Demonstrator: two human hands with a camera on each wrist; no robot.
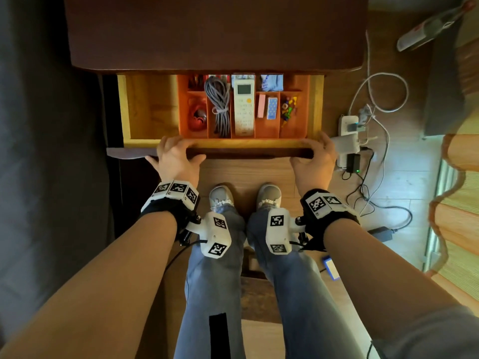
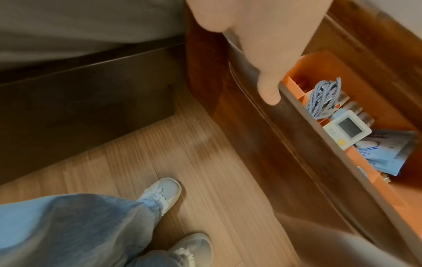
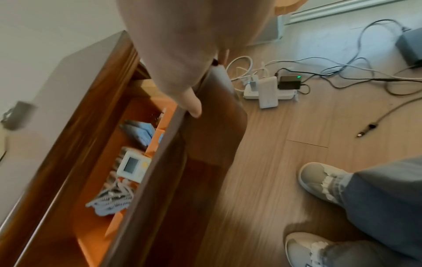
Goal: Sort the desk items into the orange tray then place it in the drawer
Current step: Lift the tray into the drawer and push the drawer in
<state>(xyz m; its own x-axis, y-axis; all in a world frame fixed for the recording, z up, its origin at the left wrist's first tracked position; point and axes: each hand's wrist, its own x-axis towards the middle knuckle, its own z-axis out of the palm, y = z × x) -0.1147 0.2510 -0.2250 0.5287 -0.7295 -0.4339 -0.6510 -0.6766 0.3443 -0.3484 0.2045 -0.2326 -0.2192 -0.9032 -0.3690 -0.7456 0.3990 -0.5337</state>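
The orange tray (image 1: 307, 107) lies inside the open wooden drawer (image 1: 145, 110), towards its right side. Its compartments hold a grey coiled cable (image 1: 219, 104), a white remote (image 1: 243, 107), small pink and blue boxes, coloured pins (image 1: 289, 107), a red object and a blue wipes packet (image 1: 270, 82). My left hand (image 1: 176, 156) grips the drawer front (image 1: 248, 152) near its left end, fingers over the top edge and thumb on the face. My right hand (image 1: 315, 159) grips the same panel at its right end. The wrist views show each thumb (image 2: 270, 94) (image 3: 191, 106) on that panel.
The dark desk top (image 1: 215, 32) overhangs the drawer's back. A power strip with chargers (image 1: 348, 136) and loose cables lies on the floor to the right. My feet (image 1: 221, 196) stand just before the drawer. A dark grey bed edge runs along the left.
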